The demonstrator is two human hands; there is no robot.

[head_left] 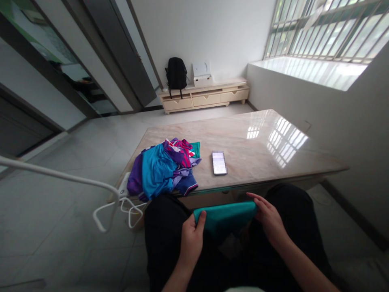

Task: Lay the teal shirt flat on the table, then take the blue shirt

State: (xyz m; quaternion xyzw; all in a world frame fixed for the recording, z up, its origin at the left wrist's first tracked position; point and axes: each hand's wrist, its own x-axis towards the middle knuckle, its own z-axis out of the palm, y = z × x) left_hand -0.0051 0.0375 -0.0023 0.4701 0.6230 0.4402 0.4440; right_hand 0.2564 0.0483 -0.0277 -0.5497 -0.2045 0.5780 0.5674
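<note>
A barred window [322, 32] lights a tiled room where a polished table [243, 134] stretches in front of a seated person, its surface mirroring the panes at the far right. Against the back wall stands a low cream cabinet [206, 99] with a row of drawers. The person's knees, in dark trousers [291, 211], meet the near edge of the table, one to each side of the work. A heap of clothes [159, 170] in blue, purple and pink covers the left end of the tabletop, a bit of green fabric [196, 150] showing at its far right side. To the left, a curved white tube [60, 174] runs in toward the table's corner. A black backpack [176, 74] stands upright on the cabinet, just beside a white box [202, 81].

Above the lap, below the table's near edge, a teal cloth [227, 215] is stretched between two hands, its upper edge almost level and its lower part lost in shadow. The left hand [193, 235] pinches its left end, thumb on top; the right hand [269, 219] grips its right end, one finger extended above the corner. A phone [219, 163], its screen blurred, lies on the table beyond the cloth, right of the heap.
</note>
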